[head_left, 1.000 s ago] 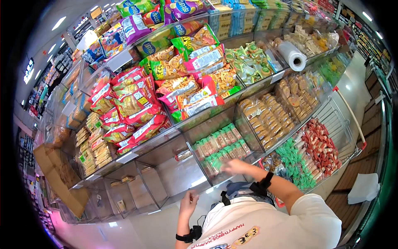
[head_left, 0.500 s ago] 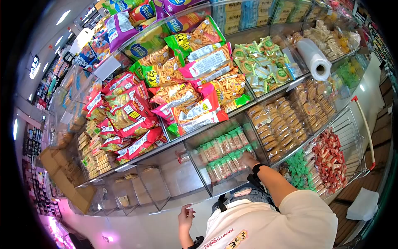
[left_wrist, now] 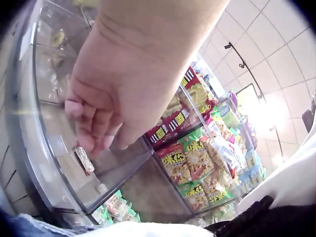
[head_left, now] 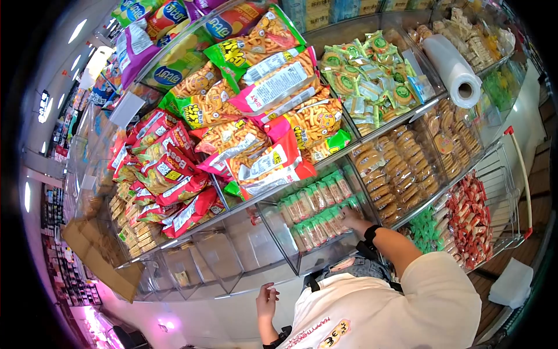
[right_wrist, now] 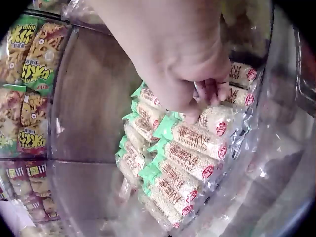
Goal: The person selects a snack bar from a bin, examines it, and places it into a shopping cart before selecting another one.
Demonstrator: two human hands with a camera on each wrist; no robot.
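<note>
Green-ended wrapped snack bars [head_left: 317, 230] lie in two rows in a clear bin; the right wrist view shows their printed wrappers [right_wrist: 185, 160] side by side. At the rows' right end is my right hand [head_left: 353, 220], its thumb and bent fingers [right_wrist: 212, 92] closed about one bar [right_wrist: 216, 120], whose upper part they cover. My left hand [head_left: 267, 301] hangs in front of the bins with its fingers loosely bent [left_wrist: 96, 126], holding nothing. Behind it, in the left wrist view, a single wrapped bar [left_wrist: 84, 160] lies in the neighbouring bin.
Red snack bags [head_left: 168, 168] and orange-and-green bags [head_left: 256, 139] fill upper bins. Packed cookies [head_left: 395, 168] sit right of the bars. A cart [head_left: 500, 174] with red and green wrapped bars [head_left: 465, 224] stands at the right. A plastic roll [head_left: 459, 81] lies above.
My right hand has moved from the rows' near left end to their right end. The left hand has lowered slightly. The head view has shifted, bringing the bags closer.
</note>
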